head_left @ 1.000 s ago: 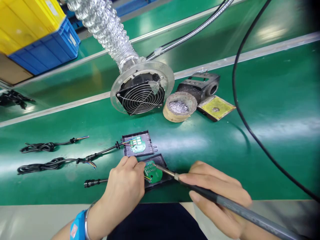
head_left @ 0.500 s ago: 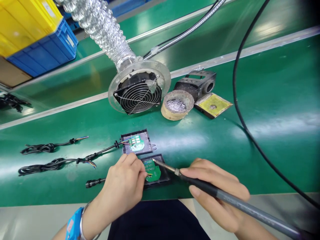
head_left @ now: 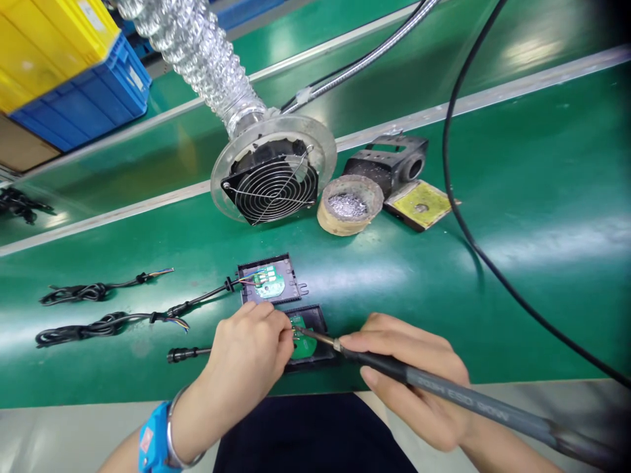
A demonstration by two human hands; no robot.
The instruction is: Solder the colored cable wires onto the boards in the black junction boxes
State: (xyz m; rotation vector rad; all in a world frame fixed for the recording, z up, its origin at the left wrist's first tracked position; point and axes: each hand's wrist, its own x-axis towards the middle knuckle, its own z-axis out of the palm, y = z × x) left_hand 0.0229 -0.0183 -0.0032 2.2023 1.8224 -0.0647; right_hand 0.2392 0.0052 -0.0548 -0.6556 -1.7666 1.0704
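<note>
1. Left hand point(head_left: 249, 348), lower centre: fingers closed, pinching thin wires point(head_left: 296, 337) over a green board; the fingers hide most of the grip. Blue band point(head_left: 156, 439) and a metal bangle at the wrist.
2. Right hand point(head_left: 414, 378), lower right of centre: gripping a soldering iron point(head_left: 444, 387) like a pen, tip at the wires; exact contact too small to tell.
3. Green board point(head_left: 306, 348) lies in a black case point(head_left: 323, 360), lower centre of the frame. Black plug point(head_left: 182, 355) just left of the left hand.
4. Just above: second case point(head_left: 290, 270) with another board point(head_left: 273, 284), wires attached.
5. Left of frame: two coiled black cables point(head_left: 89, 293), one above the other.
6. Upper centre: round fan point(head_left: 276, 190) on a silver hose point(head_left: 197, 59).
7. Right of the fan: bowl point(head_left: 340, 225) of silvery bits, yellow pad point(head_left: 419, 203), dark metal holder point(head_left: 382, 167).
8. Black cord point(head_left: 447, 131) curves down the right side.
9. Upper left: yellow bin point(head_left: 54, 49) on a blue bin point(head_left: 93, 98).
</note>
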